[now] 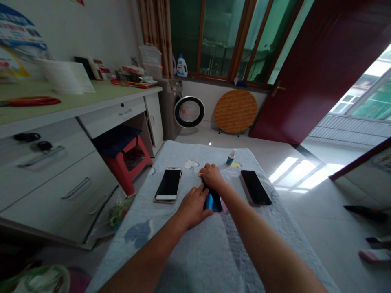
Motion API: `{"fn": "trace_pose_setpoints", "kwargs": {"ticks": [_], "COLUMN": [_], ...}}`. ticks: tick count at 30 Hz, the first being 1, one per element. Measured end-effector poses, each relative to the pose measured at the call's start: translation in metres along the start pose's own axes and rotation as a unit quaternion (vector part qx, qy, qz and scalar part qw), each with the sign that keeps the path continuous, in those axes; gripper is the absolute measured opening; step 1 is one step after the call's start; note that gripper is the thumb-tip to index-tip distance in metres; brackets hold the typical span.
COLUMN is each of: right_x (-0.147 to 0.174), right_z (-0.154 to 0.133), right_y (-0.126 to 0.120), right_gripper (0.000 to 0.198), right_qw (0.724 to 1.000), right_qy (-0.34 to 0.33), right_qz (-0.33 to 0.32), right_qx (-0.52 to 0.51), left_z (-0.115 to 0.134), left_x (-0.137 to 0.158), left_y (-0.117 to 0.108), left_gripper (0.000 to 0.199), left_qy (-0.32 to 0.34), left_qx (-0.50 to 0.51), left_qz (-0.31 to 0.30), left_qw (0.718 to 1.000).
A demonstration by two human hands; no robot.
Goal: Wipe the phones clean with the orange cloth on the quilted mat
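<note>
A dark smartphone with a bluish sheen [213,202] lies on the cloth-covered table between my hands. My left hand [193,206] holds it at its left side, with fingers on its upper part and the thumb by its lower edge. Over the far end of the phone, my right hand [211,176] is closed and pressed down. A small orange edge, seemingly a cloth [200,174], shows under its fingers; most of it is hidden. To the left, a white smartphone [169,184] rests on a pinkish case or second phone. A black-screened phone [255,187] lies to the right.
A small spray bottle [230,158] stands beyond my hands on the pale blue quilted cover [195,252]. A red stool [131,160] and white desk [119,116] are at left. Farther back are a washing machine with its door [202,114] open and a round wooden tabletop [236,111].
</note>
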State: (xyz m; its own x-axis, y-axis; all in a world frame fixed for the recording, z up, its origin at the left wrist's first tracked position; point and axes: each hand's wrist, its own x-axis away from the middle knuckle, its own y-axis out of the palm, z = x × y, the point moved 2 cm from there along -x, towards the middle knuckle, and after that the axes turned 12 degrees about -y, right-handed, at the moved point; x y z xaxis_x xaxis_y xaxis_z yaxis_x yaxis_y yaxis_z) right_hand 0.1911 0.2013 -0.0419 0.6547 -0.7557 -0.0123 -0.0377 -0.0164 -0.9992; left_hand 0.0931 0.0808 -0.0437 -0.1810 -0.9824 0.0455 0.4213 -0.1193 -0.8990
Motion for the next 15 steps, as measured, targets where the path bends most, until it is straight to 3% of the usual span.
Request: {"fn": "trace_pose_setpoints", "kwargs": {"ticks": [15], "right_x": [0.035], "right_z": [0.042], "right_y": [0.004], "right_gripper": [0.037], "right_qw": [0.994], "right_qy": [0.109], "right_qz": [0.013], "right_qx": [0.003], "left_z": [-0.004], "left_x": [-0.001], "left_y": [0.005], "left_gripper": [0.076], "left_qy": [-0.009], "left_qx": [-0.011], "left_qz": [0.002], "left_qw": [1.000]}}
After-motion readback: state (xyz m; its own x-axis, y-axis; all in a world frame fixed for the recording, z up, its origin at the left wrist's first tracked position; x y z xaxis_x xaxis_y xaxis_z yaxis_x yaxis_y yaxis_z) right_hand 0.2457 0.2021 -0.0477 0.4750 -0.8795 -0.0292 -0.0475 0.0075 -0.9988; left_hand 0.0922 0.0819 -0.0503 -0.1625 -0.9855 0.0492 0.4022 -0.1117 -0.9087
